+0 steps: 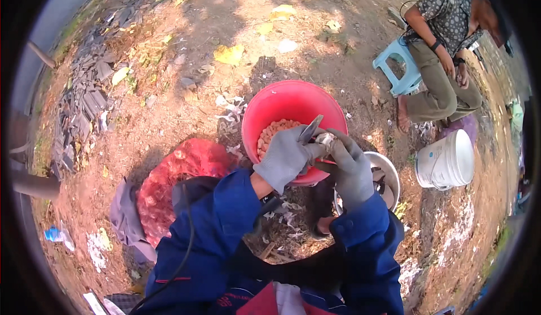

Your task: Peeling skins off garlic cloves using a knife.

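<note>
Above the red bucket [293,98], the left hand [283,152] gripped a knife [311,128]; the right hand [350,165] pinched a whitish clump [325,139] beside the knife; a loose pinch risked a slip and a cut.

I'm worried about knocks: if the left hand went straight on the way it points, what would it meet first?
Most likely the small pale piece held in the right hand, then that hand itself. The left hand looks very close to both, though depth is unclear.
</note>
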The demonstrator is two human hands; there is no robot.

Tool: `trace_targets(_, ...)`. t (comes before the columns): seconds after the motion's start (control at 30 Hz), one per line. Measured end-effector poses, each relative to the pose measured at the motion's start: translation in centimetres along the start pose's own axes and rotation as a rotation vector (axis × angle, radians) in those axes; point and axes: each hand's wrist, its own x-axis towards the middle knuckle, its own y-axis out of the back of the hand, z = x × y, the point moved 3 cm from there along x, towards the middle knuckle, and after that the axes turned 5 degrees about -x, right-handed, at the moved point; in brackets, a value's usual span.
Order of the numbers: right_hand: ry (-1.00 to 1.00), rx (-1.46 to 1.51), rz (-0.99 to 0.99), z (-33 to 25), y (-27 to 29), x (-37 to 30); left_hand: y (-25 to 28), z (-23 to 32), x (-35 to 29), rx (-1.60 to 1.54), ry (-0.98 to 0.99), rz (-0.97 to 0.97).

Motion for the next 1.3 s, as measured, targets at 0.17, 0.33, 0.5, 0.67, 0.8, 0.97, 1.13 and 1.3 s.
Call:
trace_targets(0.17,-0.034,-0.070,0.005,0.5,-0.2,-0.2,1.0,-0.5,0.4,0.141,-0.276,0.010)
trace_targets(0.33,0.052,-0.342,0.134,1.1,0.6,-0.6,0.4,-0.1,-0.2,-0.040,0.005,-0.062)
trace_targets(0.5,0.153,-0.308,0.121,1.1,0.3,-1.2,0.2,0.1,-0.3,-0.118,-0.054,0.017)
trace_targets(0.67,0.224,-0.474,0.258,0.7,0.2,-1.6,-0.3,0.1,-0.3,-0.117,-0.044,0.035)
trace_targets(0.8,0.224,-0.597,0.294,-0.2,0.0,-2.1,-0.3,-0.4,-0.2,-0.013,-0.119,0.054)
trace_targets(0.97,0.235,-0.697,0.325,0.7,0.9,-1.8,-0.6,-0.1,-0.2,0.150,-0.185,0.040)
trace_targets(1.13,0.504,-0.919,0.317,0.9,0.5,-1.8,-0.3,-1.2,0.2,0.198,-0.194,0.065)
trace_targets(1.3,0.331,-0.505,0.234,1.7,1.0,-1.4,-0.3,-0.9,0.4,-0.206,-0.050,0.066)
